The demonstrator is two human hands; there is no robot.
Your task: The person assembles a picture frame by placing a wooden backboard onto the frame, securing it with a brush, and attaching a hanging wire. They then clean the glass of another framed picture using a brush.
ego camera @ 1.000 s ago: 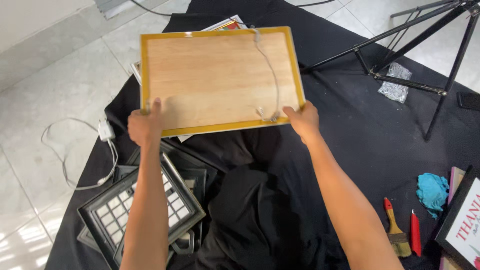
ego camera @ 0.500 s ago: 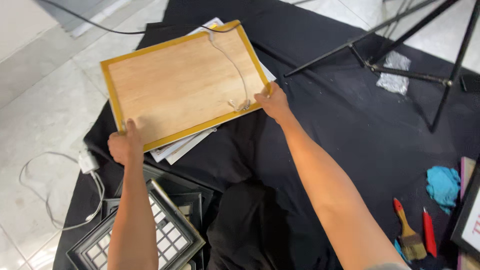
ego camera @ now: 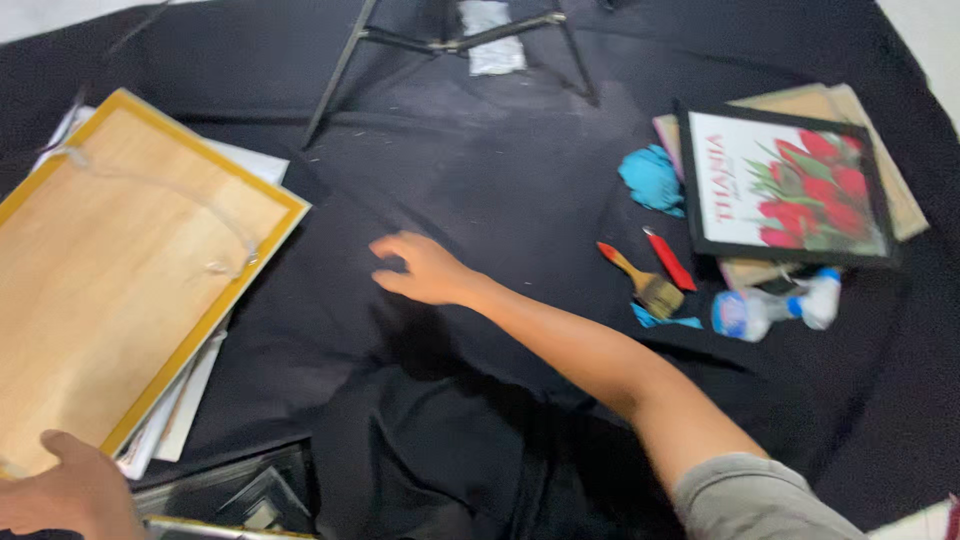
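A large picture frame (ego camera: pixel 120 290) lies face down at the left, its wooden back with a yellow border and a hanging cord showing, on a stack of white sheets (ego camera: pixel 195 390). My left hand (ego camera: pixel 70 495) rests at the frame's near corner, touching its edge at the bottom left. My right hand (ego camera: pixel 425 270) is flat on the black cloth (ego camera: pixel 480 160) in the middle, fingers spread, holding nothing, a little right of the frame.
At the right lie a black-framed tulip picture (ego camera: pixel 790 185) on other frames, a blue rag (ego camera: pixel 650 178), a paintbrush (ego camera: pixel 645 282), a red tool (ego camera: pixel 670 260) and a spray bottle (ego camera: pixel 770 310). A black stand's legs (ego camera: pixel 340 70) reach in at top. More frames (ego camera: pixel 240 495) sit near the bottom left.
The frame has been set down at the left on the white sheets. My right hand has let go of it and moved right onto the cloth. The view has swung right.
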